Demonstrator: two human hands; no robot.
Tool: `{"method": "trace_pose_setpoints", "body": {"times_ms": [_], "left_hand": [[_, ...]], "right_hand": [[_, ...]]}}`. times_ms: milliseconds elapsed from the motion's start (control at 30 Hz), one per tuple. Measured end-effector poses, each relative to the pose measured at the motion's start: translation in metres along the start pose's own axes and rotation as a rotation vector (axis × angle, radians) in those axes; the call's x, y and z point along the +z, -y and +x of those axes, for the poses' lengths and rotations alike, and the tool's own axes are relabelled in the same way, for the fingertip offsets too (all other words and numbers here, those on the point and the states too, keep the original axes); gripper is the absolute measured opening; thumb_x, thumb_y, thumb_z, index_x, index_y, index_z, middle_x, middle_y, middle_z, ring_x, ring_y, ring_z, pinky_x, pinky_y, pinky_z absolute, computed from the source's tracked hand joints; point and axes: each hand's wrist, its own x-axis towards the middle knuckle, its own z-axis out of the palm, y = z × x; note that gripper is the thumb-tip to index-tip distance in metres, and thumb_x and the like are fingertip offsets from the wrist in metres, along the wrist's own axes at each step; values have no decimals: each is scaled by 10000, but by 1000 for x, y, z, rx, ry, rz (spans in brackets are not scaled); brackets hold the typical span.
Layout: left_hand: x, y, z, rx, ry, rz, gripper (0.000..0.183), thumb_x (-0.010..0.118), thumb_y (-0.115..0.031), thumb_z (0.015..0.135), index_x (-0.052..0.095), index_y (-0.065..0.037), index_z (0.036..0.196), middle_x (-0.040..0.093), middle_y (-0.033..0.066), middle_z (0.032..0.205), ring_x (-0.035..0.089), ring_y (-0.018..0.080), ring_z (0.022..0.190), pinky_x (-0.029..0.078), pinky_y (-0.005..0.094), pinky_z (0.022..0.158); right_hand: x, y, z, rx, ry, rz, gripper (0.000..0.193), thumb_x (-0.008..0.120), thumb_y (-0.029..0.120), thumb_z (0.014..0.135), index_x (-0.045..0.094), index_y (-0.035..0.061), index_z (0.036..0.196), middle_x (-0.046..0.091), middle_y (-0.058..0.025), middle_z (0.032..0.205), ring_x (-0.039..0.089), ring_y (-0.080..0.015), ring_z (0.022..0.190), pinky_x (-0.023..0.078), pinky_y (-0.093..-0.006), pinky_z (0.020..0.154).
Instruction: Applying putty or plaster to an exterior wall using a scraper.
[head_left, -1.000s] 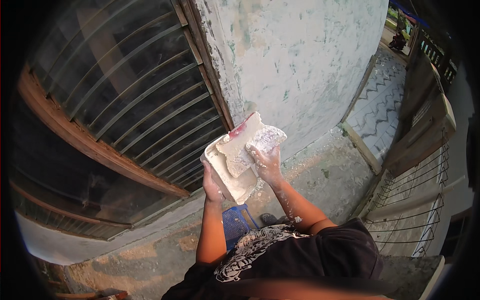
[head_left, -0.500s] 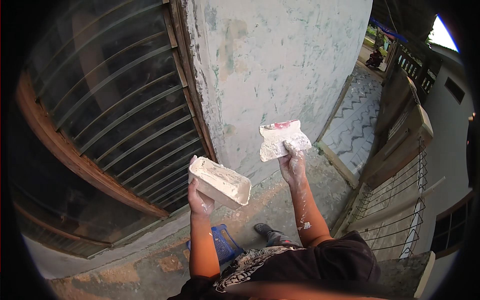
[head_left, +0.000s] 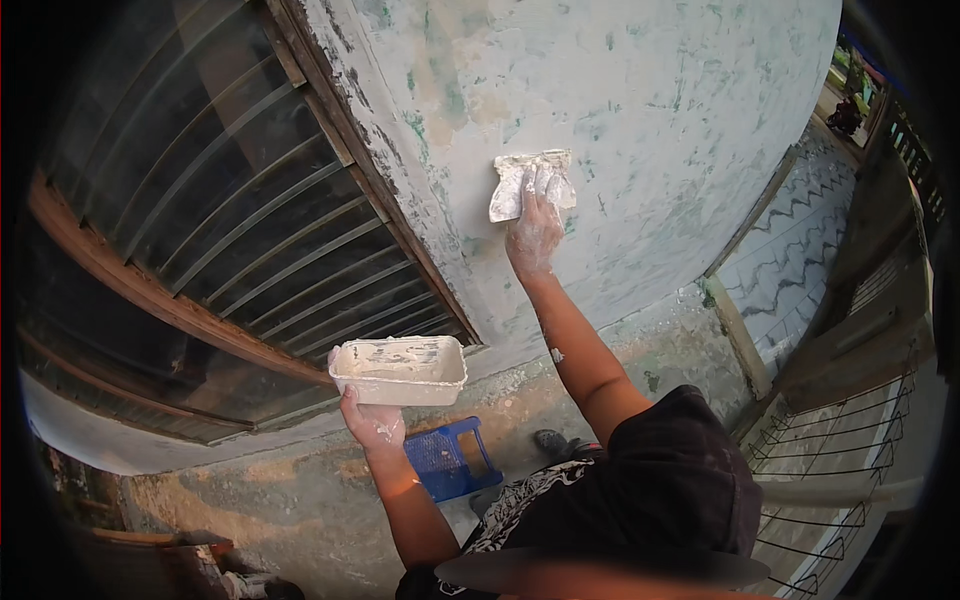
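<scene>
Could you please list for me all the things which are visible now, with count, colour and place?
Wall: 1, whitish with green patches, upper centre
Flat spreader: 1, off-white, at the wall
Tub: 1, off-white, left of centre
Slatted window: at least 1, dark with brown frame, left
Plastic stool: 1, blue, lower centre
Concrete floor: 1, grey-brown, lower area
Tiled floor: 1, pale with dark wavy lines, right
Wire mesh: 1, dark, lower right
Shirt: 1, black with pale print, bottom
Shoe: 1 clearly visible, dark, below centre
Left hand: 1, white-smeared, holding the tub
Right hand: 1, white-smeared, holding the flat spreader
</scene>
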Motion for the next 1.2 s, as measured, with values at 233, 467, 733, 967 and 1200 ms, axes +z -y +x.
{"method": "trace_pose_setpoints", "body": {"times_ms": [233,467,733,967,1200], "left_hand": [[11,-9,-4,39,-78,30,725,573,-348,877,286,-171,1519,411,103,1472,392,317,1356,314,499,1120],[26,-9,-2,55,-93,98,761,588,-355,872,260,-170,1533,392,101,1488,381,314,1363,297,494,1129],[19,-25,19,121,-51,92,757,598,-366,870,275,-170,1525,398,99,1480,378,317,1365,292,512,1136],[22,-11,35,135,-24,99,721,592,-379,876,313,-150,1499,418,102,1453,388,328,1356,309,517,1130],[32,-3,41,91,33,120,728,580,-410,889,311,-135,1508,418,123,1458,385,353,1357,314,558,1119]], "right_hand": [[-21,-7,-62,-73,296,-20,653,567,-54,725,526,47,1368,665,-200,1017,660,-368,884,533,-444,736],[-48,-16,39,68,-113,62,636,545,-102,697,572,24,1320,628,-176,826,621,-372,725,496,-442,645],[1,2,-48,-128,172,175,596,573,-51,703,592,48,1290,637,-169,819,652,-359,727,530,-457,647],[-46,-70,16,-16,-93,154,478,551,-80,793,594,-5,1264,674,-213,900,666,-388,781,538,-449,691],[25,-69,-17,19,1,166,615,599,-37,684,565,11,1297,575,-177,828,607,-370,742,493,-454,642]]}}
